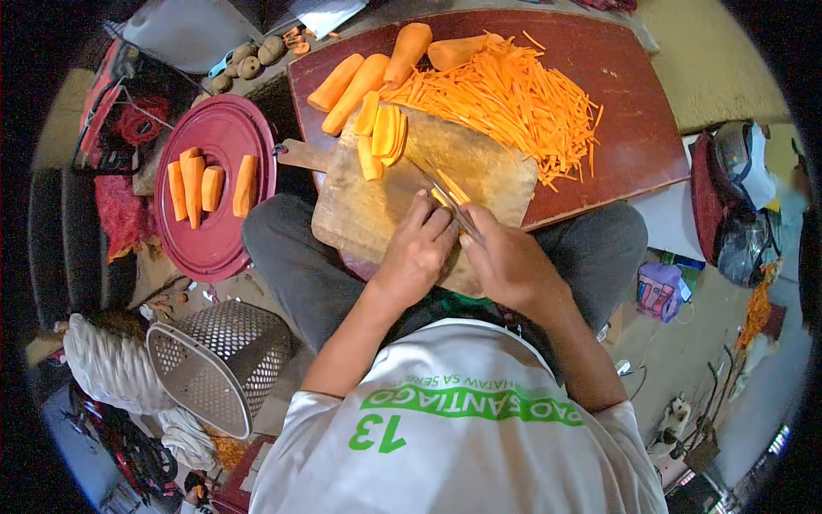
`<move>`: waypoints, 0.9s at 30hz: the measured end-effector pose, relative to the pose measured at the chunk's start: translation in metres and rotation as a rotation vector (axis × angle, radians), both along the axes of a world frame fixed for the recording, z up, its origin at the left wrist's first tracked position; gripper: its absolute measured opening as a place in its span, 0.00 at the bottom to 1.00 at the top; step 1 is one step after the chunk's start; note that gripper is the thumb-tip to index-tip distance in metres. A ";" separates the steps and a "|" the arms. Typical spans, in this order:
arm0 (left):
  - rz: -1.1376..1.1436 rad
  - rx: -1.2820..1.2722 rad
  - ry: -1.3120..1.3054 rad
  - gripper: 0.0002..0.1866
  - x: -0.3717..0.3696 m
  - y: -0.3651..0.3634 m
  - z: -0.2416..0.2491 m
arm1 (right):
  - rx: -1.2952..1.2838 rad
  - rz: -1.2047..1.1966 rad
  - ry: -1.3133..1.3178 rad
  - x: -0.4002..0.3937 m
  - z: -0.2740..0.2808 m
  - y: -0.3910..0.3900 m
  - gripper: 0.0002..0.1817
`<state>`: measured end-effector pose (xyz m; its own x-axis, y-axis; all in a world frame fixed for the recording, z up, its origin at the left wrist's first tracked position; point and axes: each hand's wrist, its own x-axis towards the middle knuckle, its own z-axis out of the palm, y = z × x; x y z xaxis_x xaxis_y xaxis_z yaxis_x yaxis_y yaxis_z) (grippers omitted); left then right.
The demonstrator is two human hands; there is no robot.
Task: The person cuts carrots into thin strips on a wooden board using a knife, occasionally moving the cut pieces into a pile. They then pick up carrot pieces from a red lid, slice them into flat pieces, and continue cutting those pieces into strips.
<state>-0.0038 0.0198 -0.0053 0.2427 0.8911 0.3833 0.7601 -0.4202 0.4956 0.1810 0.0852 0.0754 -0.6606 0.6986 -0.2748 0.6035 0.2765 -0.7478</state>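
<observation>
On a wooden cutting board [342,218] in front of me, my left hand [419,244] presses its bent fingers down on a carrot piece [441,196], mostly hidden under them. Closed around the handle of a knife [447,194], my right hand [505,261] is just beside it. The blade points away and to the left, along the carrot piece, with an orange strip next to it. Flat carrot slices [389,133] lie stacked at the board's far left. Beyond the board spreads a big pile of carrot strips [514,103].
Several whole peeled carrots [355,90] lie on the red table [638,111] at the back left. More carrot pieces [193,184] rest on a round red lid [227,116] to my left. A perforated basket [248,343] lies tipped on the floor nearby.
</observation>
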 end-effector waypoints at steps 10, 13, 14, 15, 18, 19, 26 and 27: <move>0.010 0.039 -0.001 0.22 0.001 0.001 -0.005 | -0.035 -0.044 -0.083 0.038 0.016 -0.036 0.21; 0.011 0.027 -0.032 0.24 0.002 0.000 -0.006 | 0.030 -0.029 -0.007 0.013 -0.001 -0.014 0.21; 0.010 0.022 -0.046 0.24 0.001 0.000 -0.004 | 0.017 -0.012 -0.031 0.006 -0.001 -0.007 0.21; 0.016 0.021 -0.037 0.25 0.001 0.000 -0.002 | 0.008 0.006 -0.053 0.002 0.000 -0.002 0.21; 0.039 0.030 -0.029 0.26 0.001 0.000 0.001 | -0.080 -0.037 -0.115 0.026 0.015 -0.020 0.20; 0.040 0.042 -0.032 0.26 0.001 0.001 0.000 | -0.073 -0.028 -0.113 0.033 0.021 -0.027 0.20; 0.018 0.022 -0.042 0.30 -0.001 -0.001 -0.001 | -0.018 -0.032 -0.056 0.002 -0.003 -0.012 0.17; 0.021 0.025 -0.054 0.29 0.000 -0.001 0.000 | 0.021 -0.011 -0.019 -0.005 -0.005 -0.004 0.16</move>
